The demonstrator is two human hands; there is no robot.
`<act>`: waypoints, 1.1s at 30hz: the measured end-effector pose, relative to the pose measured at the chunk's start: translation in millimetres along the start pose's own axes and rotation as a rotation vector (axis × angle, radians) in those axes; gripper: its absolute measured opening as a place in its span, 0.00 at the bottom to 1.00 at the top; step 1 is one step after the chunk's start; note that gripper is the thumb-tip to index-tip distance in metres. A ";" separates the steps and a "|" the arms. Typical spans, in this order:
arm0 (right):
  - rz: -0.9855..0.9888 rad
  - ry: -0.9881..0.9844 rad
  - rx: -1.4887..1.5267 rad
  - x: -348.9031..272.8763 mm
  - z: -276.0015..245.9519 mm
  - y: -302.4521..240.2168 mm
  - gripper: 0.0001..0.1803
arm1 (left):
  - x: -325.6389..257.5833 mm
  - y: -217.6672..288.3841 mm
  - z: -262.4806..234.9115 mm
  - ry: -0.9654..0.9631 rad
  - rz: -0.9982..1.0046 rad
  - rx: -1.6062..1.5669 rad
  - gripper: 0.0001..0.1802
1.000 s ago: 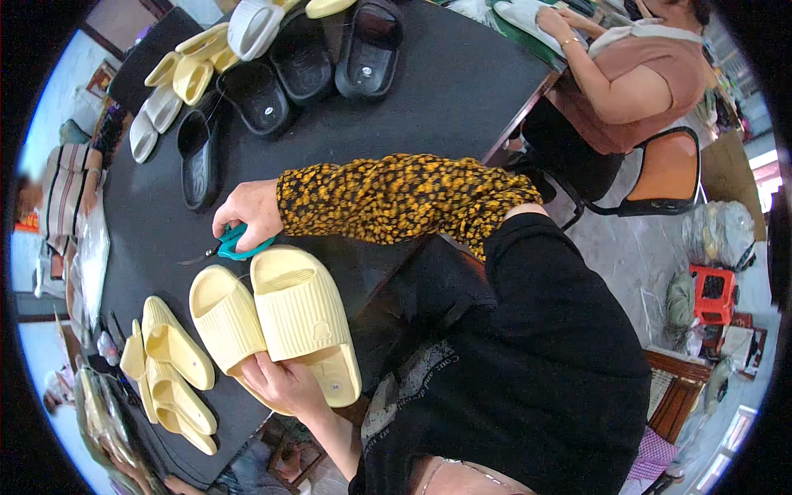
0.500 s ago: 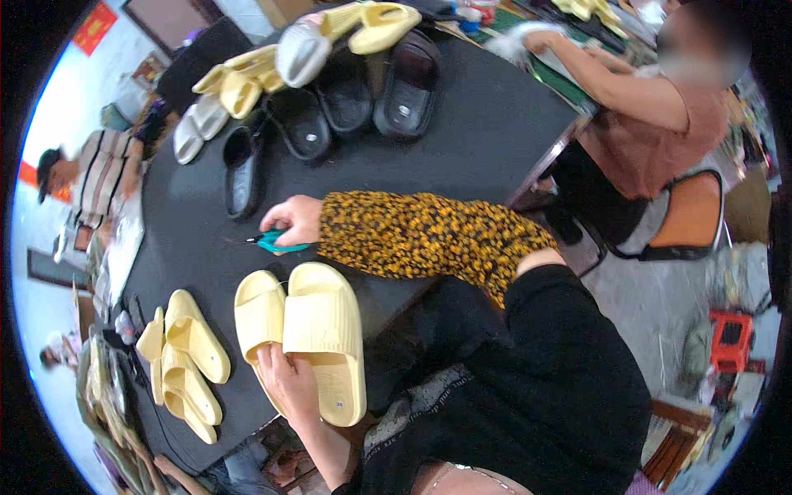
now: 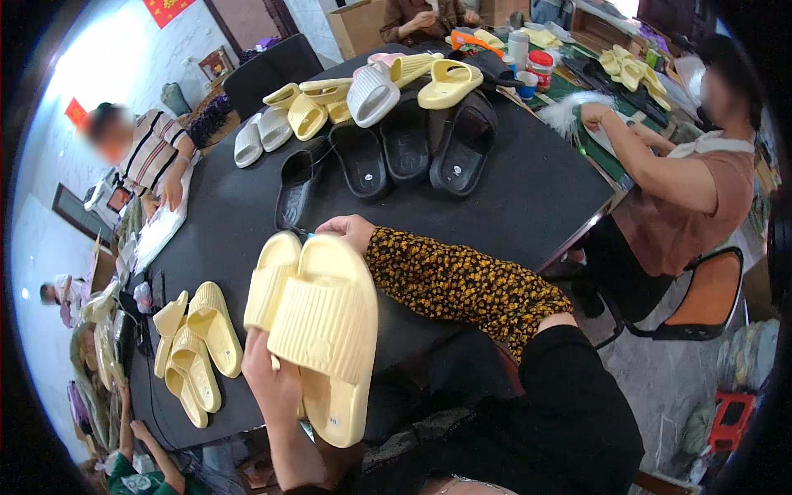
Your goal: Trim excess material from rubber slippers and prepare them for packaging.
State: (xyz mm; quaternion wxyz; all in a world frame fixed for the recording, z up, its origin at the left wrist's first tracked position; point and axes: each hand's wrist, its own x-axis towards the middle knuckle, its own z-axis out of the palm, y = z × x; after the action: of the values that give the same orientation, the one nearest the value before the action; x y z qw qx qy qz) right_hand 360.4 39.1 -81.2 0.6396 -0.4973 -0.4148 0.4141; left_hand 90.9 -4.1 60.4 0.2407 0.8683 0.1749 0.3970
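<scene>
My left hand (image 3: pixel 276 384) grips a pair of pale yellow slide slippers (image 3: pixel 323 326) by the straps, holding them upright above the table edge. Just past their toe ends is my right hand (image 3: pixel 351 231), under a black sleeve cover with yellow flowers. A bit of teal from the small snips (image 3: pixel 309 236) shows at its fingers; the slippers hide most of the tool. Left of the pair, several loose yellow slippers (image 3: pixel 198 351) rest on the black table (image 3: pixel 239 268). Beyond my right hand stand several black slides (image 3: pixel 361 161).
Yellow and grey-white slippers (image 3: pixel 374 95) line the table's far edge. A person in a striped shirt (image 3: pixel 157 148) handles white plastic at left. Another, in a brown top (image 3: pixel 689 190), works at right beside an orange-backed chair (image 3: pixel 701 297). A red stool (image 3: pixel 730 421) stands lower right.
The held yellow slippers have been raised and look larger. My right hand, with the snips, has come to their toe ends. The view has shifted, showing more of the far table.
</scene>
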 end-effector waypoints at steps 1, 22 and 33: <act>-0.025 -0.086 0.166 5.5 -5.0 6.8 0.22 | 13.2 4.2 6.7 -0.005 0.023 -0.067 0.09; 0.161 -0.423 -0.004 -10.3 15.6 -2.2 0.22 | 318.4 47.2 242.3 -0.060 0.120 0.292 0.18; 0.226 -0.207 -0.008 -44.8 -17.7 -8.6 0.22 | 268.8 3.3 253.3 -0.115 0.356 0.323 0.19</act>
State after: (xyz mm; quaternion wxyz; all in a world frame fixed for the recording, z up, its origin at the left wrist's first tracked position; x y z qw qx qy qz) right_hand 364.1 -9.7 -80.9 0.5406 -0.4980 -0.4216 0.5311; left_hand 454.9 55.6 80.8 0.0345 0.9338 0.0666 0.3498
